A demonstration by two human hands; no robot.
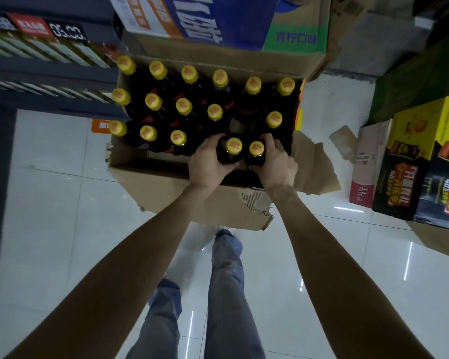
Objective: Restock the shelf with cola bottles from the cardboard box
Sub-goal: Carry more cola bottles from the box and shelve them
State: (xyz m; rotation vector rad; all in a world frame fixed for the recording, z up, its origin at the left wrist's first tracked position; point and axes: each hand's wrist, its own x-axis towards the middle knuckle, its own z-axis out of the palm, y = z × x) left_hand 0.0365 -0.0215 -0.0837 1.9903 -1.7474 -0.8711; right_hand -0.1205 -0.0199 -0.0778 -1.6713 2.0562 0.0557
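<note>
Both grips point(208, 161) point(275, 164) round btls point(232, 151).

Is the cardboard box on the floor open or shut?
Open: the cardboard box has its torn flaps spread outward, and yellow-capped cola bottles show upright inside.

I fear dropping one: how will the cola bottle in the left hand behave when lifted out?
The cola bottle looks full and dark, so probably heavy for its size. Its smooth, rounded shoulder may slip in the left hand. Tall and narrow, it would likely tip if set down carelessly.
</note>
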